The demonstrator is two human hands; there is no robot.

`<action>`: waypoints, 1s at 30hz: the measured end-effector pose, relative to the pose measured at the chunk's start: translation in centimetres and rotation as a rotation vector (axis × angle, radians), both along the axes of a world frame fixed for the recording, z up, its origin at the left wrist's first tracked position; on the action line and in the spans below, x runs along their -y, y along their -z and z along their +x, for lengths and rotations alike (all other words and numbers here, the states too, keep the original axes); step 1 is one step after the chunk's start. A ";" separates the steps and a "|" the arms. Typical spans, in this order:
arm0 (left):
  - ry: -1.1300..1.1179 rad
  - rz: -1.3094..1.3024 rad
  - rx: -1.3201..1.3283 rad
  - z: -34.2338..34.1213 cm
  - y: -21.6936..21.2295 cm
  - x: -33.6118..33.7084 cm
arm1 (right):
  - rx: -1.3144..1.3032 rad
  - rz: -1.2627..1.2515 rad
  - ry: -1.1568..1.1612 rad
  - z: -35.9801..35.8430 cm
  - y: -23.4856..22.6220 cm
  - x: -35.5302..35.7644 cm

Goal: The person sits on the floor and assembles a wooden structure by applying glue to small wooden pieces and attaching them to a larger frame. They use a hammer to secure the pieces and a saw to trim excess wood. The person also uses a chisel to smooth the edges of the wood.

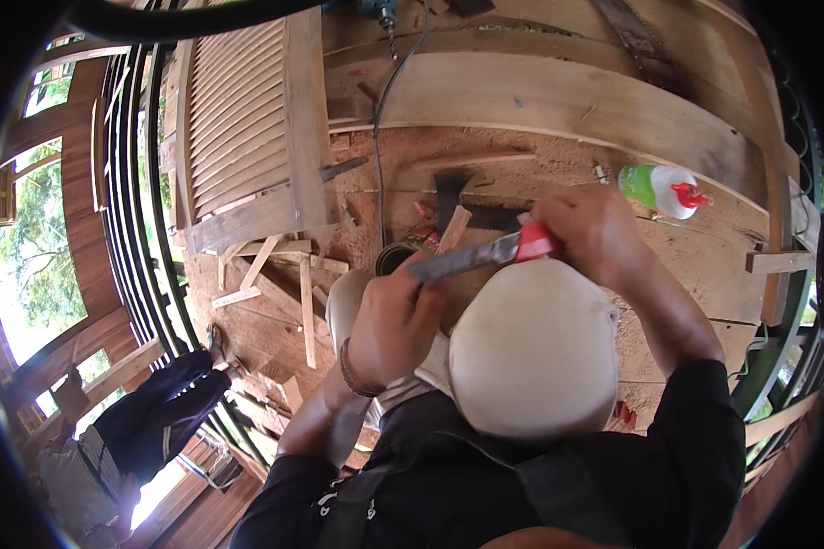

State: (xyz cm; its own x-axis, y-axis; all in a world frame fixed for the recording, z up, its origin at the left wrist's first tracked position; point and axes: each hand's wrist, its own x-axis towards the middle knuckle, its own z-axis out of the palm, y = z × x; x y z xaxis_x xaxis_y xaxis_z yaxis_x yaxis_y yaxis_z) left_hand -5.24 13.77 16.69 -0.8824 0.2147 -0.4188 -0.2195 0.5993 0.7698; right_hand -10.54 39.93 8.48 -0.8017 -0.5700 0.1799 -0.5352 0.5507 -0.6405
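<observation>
A long, flat grey metal tool with a red end [471,260] spans the space between my hands, above my bent knee in pale trousers [536,352]. My left hand [392,328] is closed around its grey end, on the near left. Farther off and to the right, my right hand [588,231] grips the red end, hiding part of it. Just beyond the grey bar shows a short wooden piece [454,229]; whether it touches the tool I cannot tell. Behind my left hand, a dark round container [394,257] is partly covered.
A louvred wooden panel [243,119] lies at far left, near scattered wood strips [264,261]. A long plank [522,91] crosses the far side. Beyond are a drill [383,16] with its cord and a handsaw [639,44]. A green-white bottle [661,188] lies right. Another person [146,430] is lower left.
</observation>
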 end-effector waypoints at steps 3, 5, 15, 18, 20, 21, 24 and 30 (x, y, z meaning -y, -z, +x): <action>0.108 -0.076 -0.222 0.3 -0.1 -1.1 | 0.006 -0.021 0.023 0.4 -0.8 -0.1; 0.086 -0.105 -0.221 0.6 -0.8 -1.9 | -0.019 0.041 0.103 1.3 -0.6 -0.4; -0.089 -0.066 0.113 2.2 0.5 -0.5 | 0.472 0.173 0.457 3.8 4.2 -1.7; -0.339 0.427 0.382 1.7 3.2 0.5 | 0.350 0.224 0.504 1.9 10.3 -1.5; -0.434 0.717 0.441 1.2 4.1 0.8 | 0.292 0.200 0.547 1.1 11.6 -1.2; -0.451 0.823 0.452 1.0 4.4 0.9 | 0.263 0.186 0.565 0.6 12.1 -1.1; -0.514 0.974 0.414 1.5 5.0 1.8 | 0.096 0.170 0.497 -3.0 11.2 0.7; -0.610 1.190 0.521 0.5 5.8 2.6 | -0.085 0.482 0.475 -11.0 12.2 2.2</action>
State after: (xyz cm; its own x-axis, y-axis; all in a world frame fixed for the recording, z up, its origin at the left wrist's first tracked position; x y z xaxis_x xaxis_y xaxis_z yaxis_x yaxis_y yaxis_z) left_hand -4.70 11.17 10.86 -0.7670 0.3115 -0.5609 -0.6112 -0.6209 0.4909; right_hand -21.51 37.78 -3.69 -0.9792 -0.1914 0.0676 -0.2020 0.9517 -0.2311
